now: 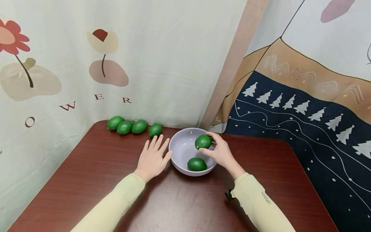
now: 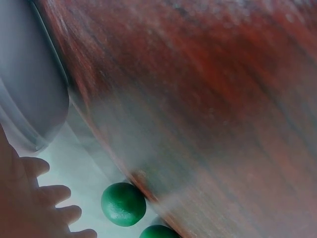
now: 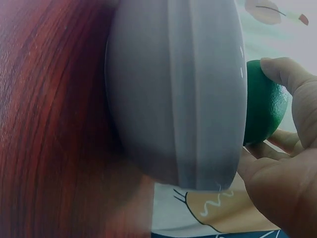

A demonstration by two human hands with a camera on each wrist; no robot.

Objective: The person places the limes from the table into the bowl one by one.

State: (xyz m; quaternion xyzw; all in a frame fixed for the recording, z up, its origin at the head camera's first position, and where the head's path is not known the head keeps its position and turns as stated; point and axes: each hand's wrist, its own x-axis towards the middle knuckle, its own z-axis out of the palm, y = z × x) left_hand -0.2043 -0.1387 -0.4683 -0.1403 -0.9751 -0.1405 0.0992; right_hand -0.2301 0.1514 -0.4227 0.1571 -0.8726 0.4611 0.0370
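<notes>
A pale lavender bowl (image 1: 181, 161) stands upright on the table. One green lime (image 1: 197, 164) lies inside it, near the front wall. My right hand (image 1: 221, 151) reaches over the bowl's right rim and holds a second lime (image 1: 203, 141) between thumb and fingers. In the right wrist view this lime (image 3: 265, 106) shows just above the rim, its lower part hidden by the bowl (image 3: 173, 89). Left of the bowl, my left hand (image 1: 152, 159) is spread flat with nothing in it, thumb tip at the rim. Whether the thumb touches the rim I cannot tell.
Several more limes (image 1: 139, 126) sit in a row along the back left edge of the dark red wooden table (image 1: 185, 203). The nearest lime (image 1: 155, 129) is just beyond my left fingertips. Printed curtains (image 1: 162, 64) hang right behind the table.
</notes>
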